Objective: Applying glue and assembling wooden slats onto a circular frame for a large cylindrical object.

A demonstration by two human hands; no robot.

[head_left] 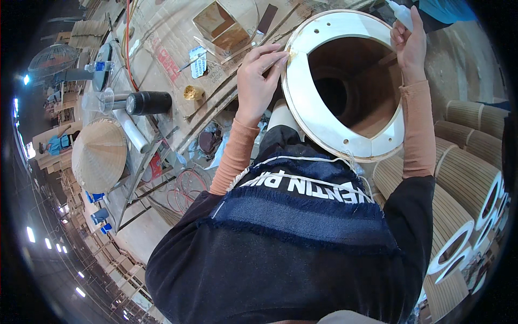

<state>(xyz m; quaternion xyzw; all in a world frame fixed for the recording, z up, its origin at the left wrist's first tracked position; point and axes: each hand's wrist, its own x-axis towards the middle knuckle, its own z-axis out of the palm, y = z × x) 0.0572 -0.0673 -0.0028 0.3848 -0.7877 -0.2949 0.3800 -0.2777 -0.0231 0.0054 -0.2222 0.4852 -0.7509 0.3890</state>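
Note:
A hollow drum-like cylinder, brown inside, stands in front of me, topped by a white ring with small holes around a wide opening. My left hand is at the ring's left edge, thumb and fingertips pressed together beside a yellowish smear; whatever is between them is too small to tell. Above the ring's far right edge, my right hand is closed around a small white squeeze bottle. The bottle's narrow tip points up and to the left, away from the ring.
On the cardboard-covered table lie an open wooden box, a small cup of yellowish paste and a black tumbler. A conical straw hat is at left. Several ribbed wooden cylinders lie at right.

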